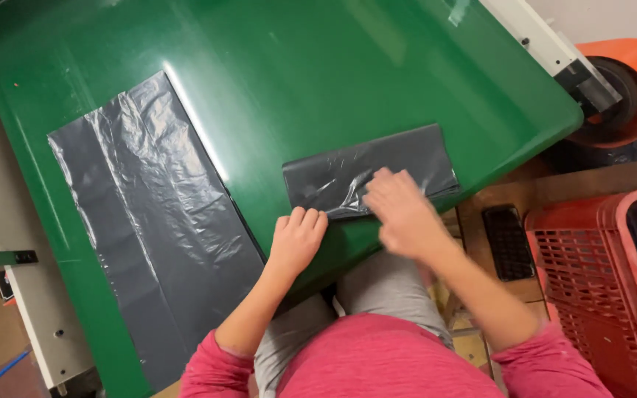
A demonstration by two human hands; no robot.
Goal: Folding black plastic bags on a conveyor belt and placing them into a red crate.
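1. The person is sitting at the near edge of a green table (318,66), with both arms in pink sleeves reaching forward over it.
2. The left hand (298,239) is resting on the table near its near edge, fingers curled and close together, fingertips touching the near left corner of a folded bag (399,158); it is pressing rather than gripping.
3. The right hand (401,210) is lying flat on the near edge of the folded bag, fingers stretched out and together, palm down; it is blurred, so I cannot tell whether any fingers are pinching the plastic.
4. The folded bag is a dark grey plastic rectangle lying flat on the table, toward its near right side, with its long side running left to right and shiny creases beside the right hand.
5. A flat sheet (149,221) of the same dark grey plastic is lying spread out on the left part of the table, well apart from the folded bag and running from far to near up to the table's edge.
6. An orange roll (624,85) is sitting beyond the table's far right corner.
7. A red crate (591,273) is standing on the right, beside the person.
8. A black phone (508,243) is lying on a wooden surface between the table and the crate.
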